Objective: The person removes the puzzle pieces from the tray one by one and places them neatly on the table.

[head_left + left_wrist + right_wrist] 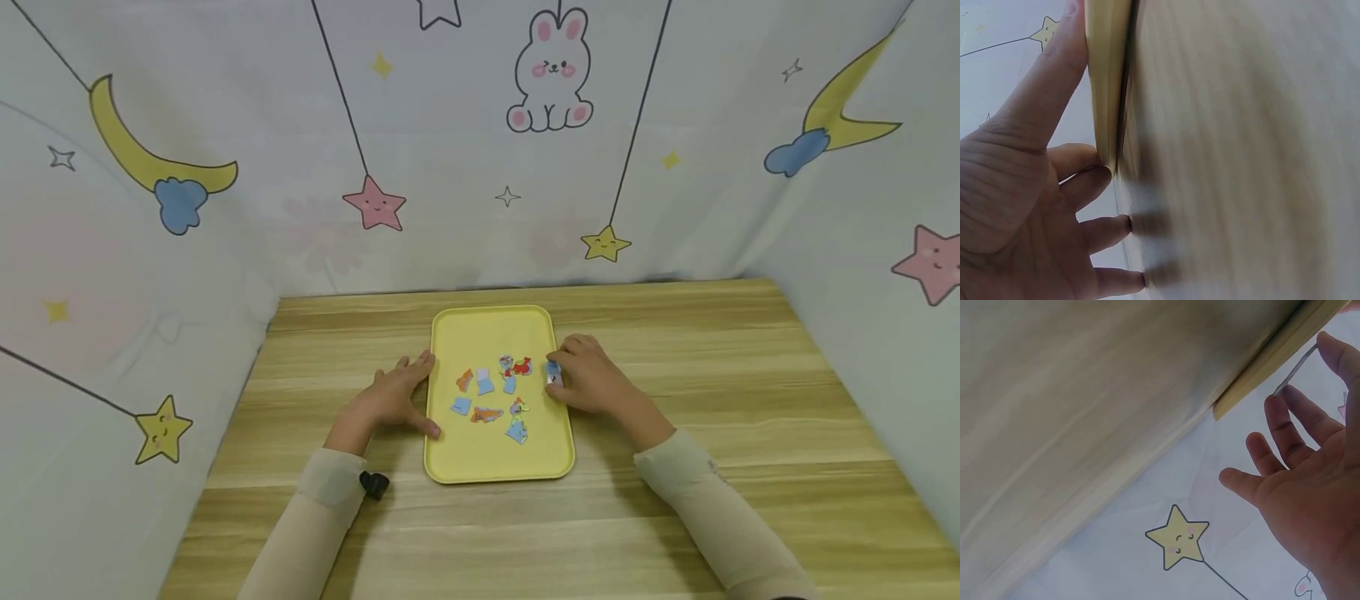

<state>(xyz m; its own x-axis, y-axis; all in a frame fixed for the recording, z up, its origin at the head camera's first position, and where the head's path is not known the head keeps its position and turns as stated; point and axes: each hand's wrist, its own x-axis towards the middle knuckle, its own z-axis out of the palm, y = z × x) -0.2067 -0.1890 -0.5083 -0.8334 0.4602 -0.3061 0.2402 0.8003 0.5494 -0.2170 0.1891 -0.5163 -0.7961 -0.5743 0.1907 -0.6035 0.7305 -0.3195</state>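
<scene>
Right hand [596,379] pinches a blue-and-white piece [554,375] between thumb and fingertips, at the tray's right rim. Right wrist view has that piece edge-on: thin, flat, thumb on one end, fingertips on the other, remaining fingers loosely bent and off it. Print on the piece too small to read.

Left hand [390,396] is spread, fingers and thumb extended, gripping nothing. It lies along the tray's left side: thumb on the rim near side, fingertips further up. Left wrist view: thumb against the tray edge, two fingertips by the tray's side, the other two down on the wood.

Yellow tray [491,458] sits flat on the table between both hands, long side running away from the person. Loose pieces lie mid-tray, mostly apart, some touching:
- orange piece [465,381], left, upper row
- white-and-blue piece [484,381] just beside it
- red piece [522,367], upper right, next to a small multicolour one
- small blue piece [461,406], left, lower row
- long orange piece [487,414], right of that
- larger blue piece [517,431], nearest the person

Beige sleeves on both arms; small black object [374,484] at the left cuff. Wood-grain table [675,325]. Behind: white curtain [465,150] with bunny, stars, moons.
</scene>
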